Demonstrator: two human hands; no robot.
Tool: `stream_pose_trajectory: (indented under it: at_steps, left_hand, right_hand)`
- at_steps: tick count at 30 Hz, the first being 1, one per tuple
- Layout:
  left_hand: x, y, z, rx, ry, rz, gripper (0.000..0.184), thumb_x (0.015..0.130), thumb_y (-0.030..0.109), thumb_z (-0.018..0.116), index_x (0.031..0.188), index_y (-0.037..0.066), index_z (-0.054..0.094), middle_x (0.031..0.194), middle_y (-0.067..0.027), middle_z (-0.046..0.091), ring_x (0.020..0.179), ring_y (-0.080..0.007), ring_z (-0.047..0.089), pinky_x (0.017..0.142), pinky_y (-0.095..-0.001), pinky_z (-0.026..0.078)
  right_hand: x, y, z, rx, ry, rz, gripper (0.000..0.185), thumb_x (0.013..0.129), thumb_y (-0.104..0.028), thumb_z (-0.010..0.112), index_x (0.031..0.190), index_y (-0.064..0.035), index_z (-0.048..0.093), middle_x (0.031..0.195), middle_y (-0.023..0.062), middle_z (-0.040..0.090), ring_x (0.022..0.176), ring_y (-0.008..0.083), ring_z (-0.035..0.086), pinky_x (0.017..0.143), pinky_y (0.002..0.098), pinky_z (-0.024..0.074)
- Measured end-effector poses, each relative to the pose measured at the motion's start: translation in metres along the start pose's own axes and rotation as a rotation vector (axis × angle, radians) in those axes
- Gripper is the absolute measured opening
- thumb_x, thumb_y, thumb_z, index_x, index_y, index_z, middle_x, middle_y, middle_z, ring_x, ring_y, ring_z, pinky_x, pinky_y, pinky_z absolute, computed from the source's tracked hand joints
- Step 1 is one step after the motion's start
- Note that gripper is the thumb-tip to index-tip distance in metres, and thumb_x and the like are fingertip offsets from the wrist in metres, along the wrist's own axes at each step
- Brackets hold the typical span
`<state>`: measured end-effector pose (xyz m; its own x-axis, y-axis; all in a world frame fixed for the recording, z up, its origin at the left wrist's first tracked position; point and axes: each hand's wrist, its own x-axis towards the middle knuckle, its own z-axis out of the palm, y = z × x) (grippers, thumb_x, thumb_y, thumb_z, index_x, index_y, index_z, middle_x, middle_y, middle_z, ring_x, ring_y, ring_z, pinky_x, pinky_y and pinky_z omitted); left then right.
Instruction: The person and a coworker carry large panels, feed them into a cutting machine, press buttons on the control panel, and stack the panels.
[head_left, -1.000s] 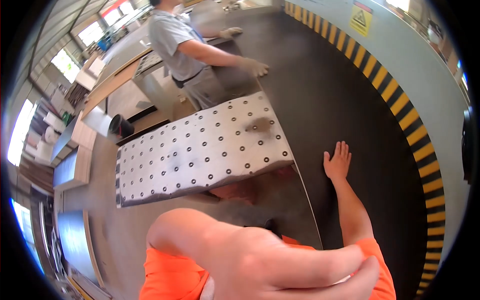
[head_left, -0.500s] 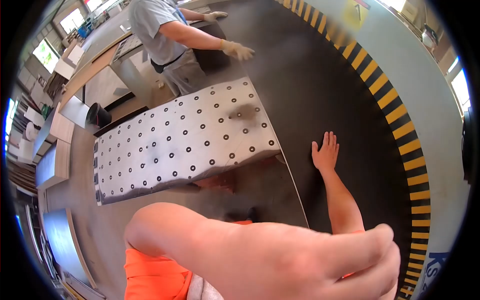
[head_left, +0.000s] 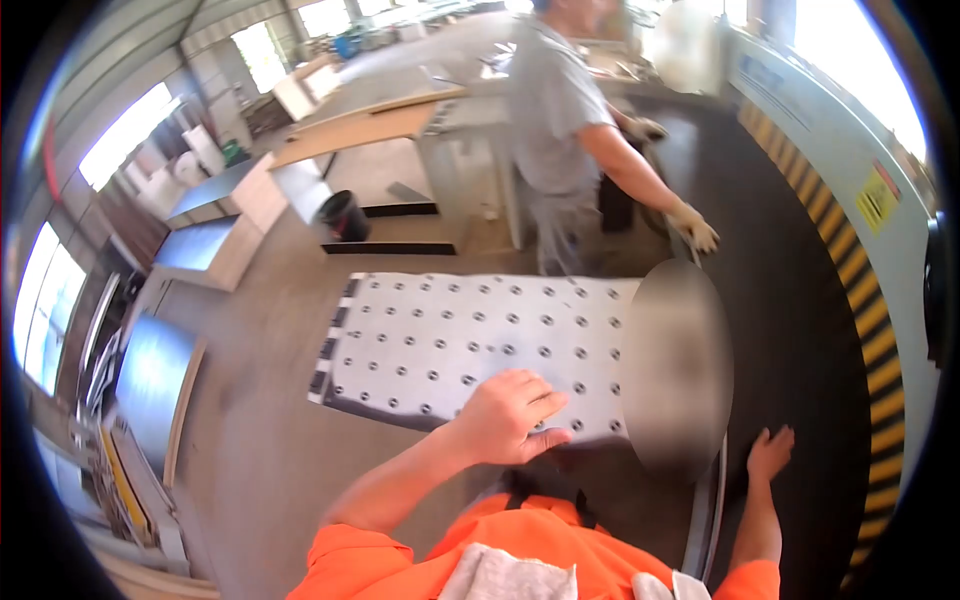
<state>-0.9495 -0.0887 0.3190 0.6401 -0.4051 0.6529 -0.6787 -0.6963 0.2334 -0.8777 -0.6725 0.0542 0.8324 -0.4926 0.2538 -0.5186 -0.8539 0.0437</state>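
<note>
My right hand (head_left: 770, 455) lies with fingers apart on the black flat bed (head_left: 775, 340) of a machine, holding nothing. In front of my body, my left hand (head_left: 508, 418) is raised over the near edge of a white table top (head_left: 400, 322) dotted with black round pads. Its fingers are loosely bent and the thumb stands apart; I see nothing in it. A blurred oval patch covers the right end of that table. Orange clothing (head_left: 520, 535) and pale grey cloth (head_left: 505, 575) show at my chest.
A co-worker (head_left: 560, 120) stands beyond the table, one gloved hand (head_left: 695, 228) at the black bed's edge. Yellow-and-black stripes (head_left: 858, 265) line the machine's side. A black bucket (head_left: 343, 215) and stacked boards (head_left: 200, 245) are at the left; another panel (head_left: 155, 385) is lower left.
My view has swung, bringing more of the hall into sight. My left arm has drawn back from close to the camera towards the left. My right hand now appears lower and further right.
</note>
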Motion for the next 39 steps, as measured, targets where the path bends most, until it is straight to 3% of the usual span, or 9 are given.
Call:
stream_pose_trajectory:
  at_steps: [3, 6, 9, 11, 15, 17, 22, 27, 39]
  left_hand:
    - [-0.079, -0.085, 0.02, 0.037, -0.315, -0.239, 0.032, 0.092, 0.031, 0.066, 0.071, 0.007, 0.065, 0.075, -0.008, 0.064, 0.078, -0.0294, 0.064, 0.068, -0.0394, 0.052]
    - [-0.118, -0.147, 0.038, 0.035, -0.293, -0.508, 0.033, 0.093, 0.028, 0.064, 0.068, 0.006, 0.062, 0.072, -0.0085, 0.064, 0.08, -0.0294, 0.064, 0.07, -0.0399, 0.053]
    - [-0.133, -0.197, 0.056, -0.004, -0.206, -0.661, 0.021, 0.09, 0.024, 0.065, 0.081, 0.006, 0.067, 0.087, -0.0097, 0.067, 0.091, -0.0304, 0.064, 0.079, -0.0396, 0.054]
    - [-0.129, -0.221, 0.07, 0.042, -0.154, -0.574, 0.019, 0.087, 0.022, 0.067, 0.094, 0.005, 0.068, 0.102, -0.0117, 0.067, 0.101, -0.0315, 0.062, 0.086, -0.0409, 0.053]
    - [-0.135, -0.28, 0.12, 0.152, -0.163, -0.534, 0.041, 0.08, 0.021, 0.071, 0.117, 0.006, 0.065, 0.127, -0.0144, 0.06, 0.121, -0.0338, 0.055, 0.099, -0.0442, 0.048]
    - [-0.128, -0.302, 0.143, 0.201, -0.117, -0.589, 0.044, 0.08, 0.024, 0.071, 0.119, 0.006, 0.065, 0.129, -0.016, 0.06, 0.124, -0.0355, 0.054, 0.105, -0.0475, 0.043]
    - [-0.106, -0.313, 0.164, 0.35, -0.219, -0.708, 0.047, 0.087, 0.032, 0.064, 0.124, 0.003, 0.064, 0.144, -0.0157, 0.049, 0.137, -0.0347, 0.041, 0.114, -0.0472, 0.032]
    - [-0.1, -0.304, 0.158, 0.327, -0.278, -0.733, 0.047, 0.091, 0.031, 0.06, 0.125, -0.001, 0.063, 0.148, -0.0147, 0.044, 0.14, -0.0333, 0.036, 0.117, -0.0455, 0.027]
    - [-0.109, -0.309, 0.16, 0.322, -0.275, -0.722, 0.047, 0.091, 0.03, 0.06, 0.125, -0.002, 0.063, 0.149, -0.0152, 0.042, 0.141, -0.0326, 0.035, 0.117, -0.046, 0.026]
  right_hand:
    - [-0.009, -0.066, -0.01, 0.016, -0.121, 0.084, 0.067, 0.102, -0.043, 0.045, 0.153, -0.0012, 0.032, 0.16, 0.0182, 0.029, 0.148, 0.0342, 0.027, 0.117, 0.0502, 0.0278]
    - [-0.005, -0.109, -0.017, -0.001, -0.164, 0.09, 0.068, 0.103, -0.044, 0.044, 0.154, -0.0016, 0.029, 0.162, 0.0176, 0.026, 0.15, 0.033, 0.023, 0.119, 0.05, 0.0247]
    - [-0.007, -0.122, -0.025, -0.012, -0.18, 0.104, 0.069, 0.103, -0.044, 0.043, 0.155, -0.0016, 0.029, 0.162, 0.0174, 0.025, 0.15, 0.0322, 0.023, 0.119, 0.0498, 0.0241]
    - [-0.006, -0.12, -0.018, -0.008, -0.124, 0.109, 0.067, 0.102, -0.042, 0.045, 0.154, -0.0013, 0.031, 0.161, 0.0172, 0.027, 0.149, 0.0323, 0.026, 0.118, 0.0502, 0.0263]
    - [-0.006, -0.109, -0.012, 0.089, 0.013, -0.033, 0.063, 0.098, -0.033, 0.055, 0.146, 0.0052, 0.04, 0.153, 0.0238, 0.037, 0.143, 0.0372, 0.034, 0.116, 0.0498, 0.0307]
    - [-0.01, -0.106, -0.011, 0.17, 0.108, -0.1, 0.061, 0.094, -0.028, 0.061, 0.14, 0.0089, 0.045, 0.148, 0.0279, 0.042, 0.14, 0.0403, 0.038, 0.114, 0.0495, 0.032]
    - [-0.014, -0.12, -0.032, 0.189, 0.065, -0.017, 0.068, 0.092, -0.033, 0.061, 0.144, 0.0058, 0.041, 0.152, 0.0274, 0.038, 0.143, 0.041, 0.033, 0.118, 0.0497, 0.0258]
    - [-0.013, -0.128, -0.046, 0.164, -0.076, 0.105, 0.073, 0.095, -0.039, 0.054, 0.151, 0.0024, 0.033, 0.16, 0.019, 0.028, 0.15, 0.0334, 0.023, 0.122, 0.0469, 0.018]
    - [-0.014, -0.131, -0.05, 0.176, -0.11, 0.13, 0.074, 0.096, -0.04, 0.053, 0.152, 0.0019, 0.031, 0.161, 0.0176, 0.027, 0.151, 0.0312, 0.02, 0.124, 0.0448, 0.0154]
